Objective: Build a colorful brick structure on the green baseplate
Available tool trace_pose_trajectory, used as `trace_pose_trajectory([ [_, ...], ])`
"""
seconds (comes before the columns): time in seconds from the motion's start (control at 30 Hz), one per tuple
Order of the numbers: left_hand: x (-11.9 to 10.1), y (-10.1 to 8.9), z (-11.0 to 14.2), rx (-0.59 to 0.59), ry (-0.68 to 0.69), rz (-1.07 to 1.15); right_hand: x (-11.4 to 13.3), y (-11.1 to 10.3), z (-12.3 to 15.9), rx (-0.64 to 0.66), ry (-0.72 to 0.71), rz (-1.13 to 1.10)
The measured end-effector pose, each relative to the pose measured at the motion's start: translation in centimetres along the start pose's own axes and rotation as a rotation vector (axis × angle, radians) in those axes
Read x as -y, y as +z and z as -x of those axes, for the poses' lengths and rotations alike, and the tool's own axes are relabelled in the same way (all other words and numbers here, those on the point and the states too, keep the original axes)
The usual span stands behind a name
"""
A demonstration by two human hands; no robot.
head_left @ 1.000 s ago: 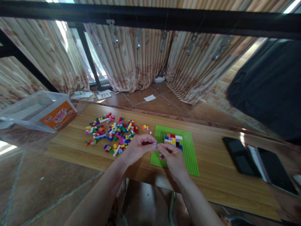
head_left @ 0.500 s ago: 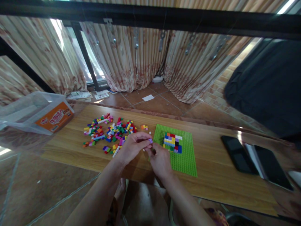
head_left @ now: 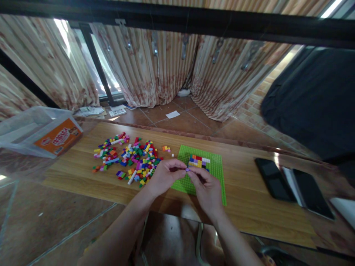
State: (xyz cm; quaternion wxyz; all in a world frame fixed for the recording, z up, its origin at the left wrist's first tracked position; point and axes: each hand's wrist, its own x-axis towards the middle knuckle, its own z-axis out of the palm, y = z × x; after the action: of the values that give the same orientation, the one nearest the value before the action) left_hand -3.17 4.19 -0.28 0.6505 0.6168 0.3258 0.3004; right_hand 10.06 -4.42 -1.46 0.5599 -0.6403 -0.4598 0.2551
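Small purple plastic brick [head_left: 188, 170] pinched from both sides

The bare left hand [head_left: 167, 175] and the bare right hand [head_left: 208, 188] meet fingertip to fingertip, each pinching the brick between thumb and forefinger. So fine a grip seems to suit a piece this small; using both hands probably lets it be steadied or turned. Whether it is one brick or two joined is too small to tell.

The brick is held above the near left part of a square, studded, light-green plastic baseplate [head_left: 218, 181]. This lies flat on the light-brown wooden table [head_left: 244, 192], presumably for firm support. A multicoloured block of plastic bricks [head_left: 200, 160] stands on it, partly hidden by the right hand. Loose multicoloured plastic bricks [head_left: 141, 159] spread out by the left hand, an arrangement that likely makes single pieces easy to spot and reach.
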Motion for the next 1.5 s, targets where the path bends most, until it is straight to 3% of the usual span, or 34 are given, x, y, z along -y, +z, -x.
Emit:
trace_pose_trajectory([
  [0.17,0.7,1.1,-0.8,-0.172,0.087,-0.259,-2.0,-5.2,-1.2,-0.116,0.147,0.061],
  [0.3,1.1,1.7,-1.0,-0.25,0.099,-0.453,-3.5,-7.2,-2.2,-0.138,0.207,0.084],
  [0.6,2.5,3.2,-0.9,-0.11,0.162,-0.672,-3.8,-6.4,-3.2,-0.058,0.178,0.168],
  [0.9,2.8,3.3,-0.9,-0.1,0.183,-0.701,-3.8,-5.9,-3.7,-0.113,0.193,0.181],
  [1.17,2.9,3.1,-0.9,-0.105,0.208,-0.689,-4.5,-5.9,-4.1,-0.122,0.325,0.002],
  [1.5,2.9,3.1,-0.8,-0.097,0.158,-0.668,-4.2,-5.9,-4.4,-0.125,0.401,-0.023],
])
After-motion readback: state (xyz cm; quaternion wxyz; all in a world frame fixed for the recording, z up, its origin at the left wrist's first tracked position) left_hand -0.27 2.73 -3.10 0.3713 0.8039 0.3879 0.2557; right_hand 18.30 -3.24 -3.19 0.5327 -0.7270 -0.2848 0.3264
